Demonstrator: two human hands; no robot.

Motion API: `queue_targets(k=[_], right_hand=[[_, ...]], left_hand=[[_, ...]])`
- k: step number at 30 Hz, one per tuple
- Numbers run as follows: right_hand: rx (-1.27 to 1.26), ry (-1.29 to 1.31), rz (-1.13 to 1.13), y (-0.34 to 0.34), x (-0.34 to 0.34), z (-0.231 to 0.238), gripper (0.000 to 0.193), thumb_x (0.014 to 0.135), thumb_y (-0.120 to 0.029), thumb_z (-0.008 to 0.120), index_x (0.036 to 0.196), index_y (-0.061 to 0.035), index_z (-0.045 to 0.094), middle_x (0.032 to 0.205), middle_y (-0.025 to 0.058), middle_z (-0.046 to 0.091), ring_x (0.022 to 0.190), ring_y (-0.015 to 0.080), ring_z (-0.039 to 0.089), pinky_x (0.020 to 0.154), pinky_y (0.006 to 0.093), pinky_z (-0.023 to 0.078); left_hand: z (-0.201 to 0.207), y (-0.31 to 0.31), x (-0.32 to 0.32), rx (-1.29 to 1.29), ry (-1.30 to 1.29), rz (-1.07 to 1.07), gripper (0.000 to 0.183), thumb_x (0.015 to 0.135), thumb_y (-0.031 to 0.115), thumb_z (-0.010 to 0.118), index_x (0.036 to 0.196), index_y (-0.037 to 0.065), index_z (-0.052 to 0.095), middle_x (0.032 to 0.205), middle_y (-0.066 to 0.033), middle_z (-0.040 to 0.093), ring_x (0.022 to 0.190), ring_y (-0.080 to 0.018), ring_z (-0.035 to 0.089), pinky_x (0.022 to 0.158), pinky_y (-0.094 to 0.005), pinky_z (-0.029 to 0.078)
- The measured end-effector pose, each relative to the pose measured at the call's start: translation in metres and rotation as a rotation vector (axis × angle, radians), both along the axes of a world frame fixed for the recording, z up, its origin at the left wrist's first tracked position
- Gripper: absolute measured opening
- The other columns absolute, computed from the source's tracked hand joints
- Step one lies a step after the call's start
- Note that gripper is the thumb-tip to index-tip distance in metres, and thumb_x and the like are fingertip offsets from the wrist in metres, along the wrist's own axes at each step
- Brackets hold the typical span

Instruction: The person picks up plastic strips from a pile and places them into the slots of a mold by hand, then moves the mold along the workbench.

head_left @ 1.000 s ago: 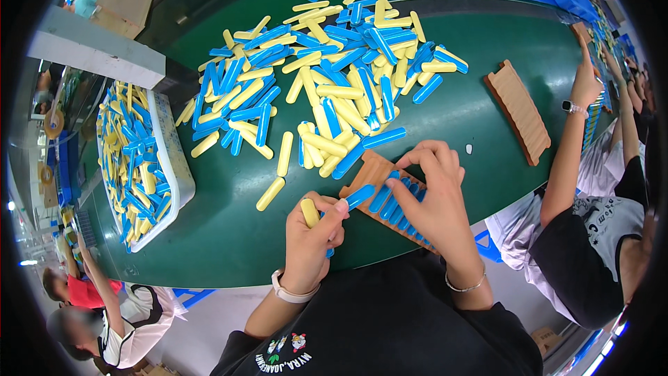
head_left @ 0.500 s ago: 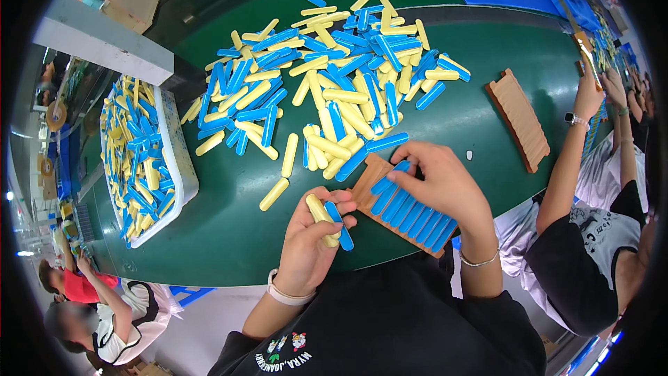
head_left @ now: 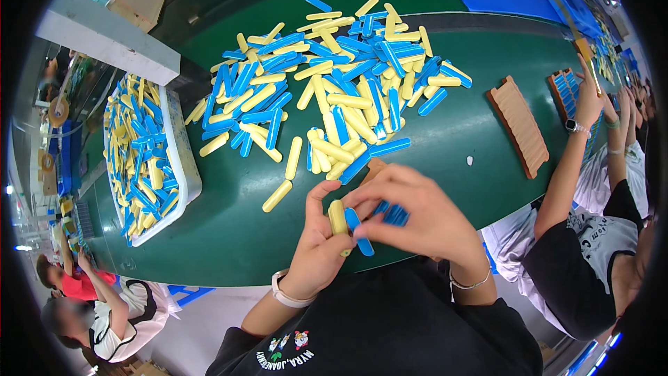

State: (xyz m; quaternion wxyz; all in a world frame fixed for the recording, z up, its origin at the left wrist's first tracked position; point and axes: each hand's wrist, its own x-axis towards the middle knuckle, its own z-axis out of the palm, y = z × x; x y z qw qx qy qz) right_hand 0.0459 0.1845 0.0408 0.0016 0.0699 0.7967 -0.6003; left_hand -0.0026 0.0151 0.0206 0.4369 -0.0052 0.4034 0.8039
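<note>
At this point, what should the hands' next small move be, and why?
Probably the right hand should draw the blue piece free of the left hand, toward the partly hidden brown tray: the right hand already touches it, next to the yellow piece in the left hand, and more blue pieces show beneath the right hand.

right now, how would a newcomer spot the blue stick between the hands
Find the green table with its stick heap. Below the heap, the left hand and right hand are close together. Between them, the blue stick lies just right of a yellow stick.
</note>
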Motion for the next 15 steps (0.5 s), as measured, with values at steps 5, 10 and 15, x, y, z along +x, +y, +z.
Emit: queue_targets(k=[5, 10, 15], right_hand=[[0.166, 0.132, 0.128, 0.004, 0.006, -0.020, 0.016, 0.078, -0.009, 0.070, 0.083, -0.0017, 0.056, 0.088, 0.0085, 0.057, 0.081, 0.0224, 0.060, 0.069, 0.0334, 0.049], [-0.242, -0.269, -0.085, 0.006, 0.008, -0.014, 0.016, 0.082, -0.006, 0.065, 0.093, -0.0014, 0.055, 0.086, 0.0080, 0.057, 0.083, 0.0175, 0.058, 0.071, 0.0282, 0.048], [-0.002, 0.043, -0.135, 0.011, 0.008, -0.020, 0.030, 0.092, -0.001, 0.048, 0.119, -0.0061, 0.059, 0.098, 0.0086, 0.052, 0.086, 0.0154, 0.055, 0.073, 0.0249, 0.045]], left_hand=[[-0.014, -0.007, 0.002, -0.060, 0.124, -0.128, 0.071, 0.082, -0.016, 0.041, 0.140, 0.016, 0.015, 0.137, -0.0244, 0.040, 0.127, -0.0313, 0.045, 0.101, -0.0428, 0.043], [-0.005, -0.007, -0.001, -0.078, -0.024, -0.218, 0.054, 0.093, -0.004, 0.042, 0.140, 0.011, 0.020, 0.130, -0.0222, 0.047, 0.113, -0.0301, 0.057, 0.094, -0.0428, 0.049], [0.003, -0.002, -0.002, -0.158, -0.165, -0.277, 0.035, 0.099, 0.010, 0.037, 0.134, 0.007, 0.034, 0.113, -0.0182, 0.055, 0.089, -0.0226, 0.064, 0.059, -0.0283, 0.055]])
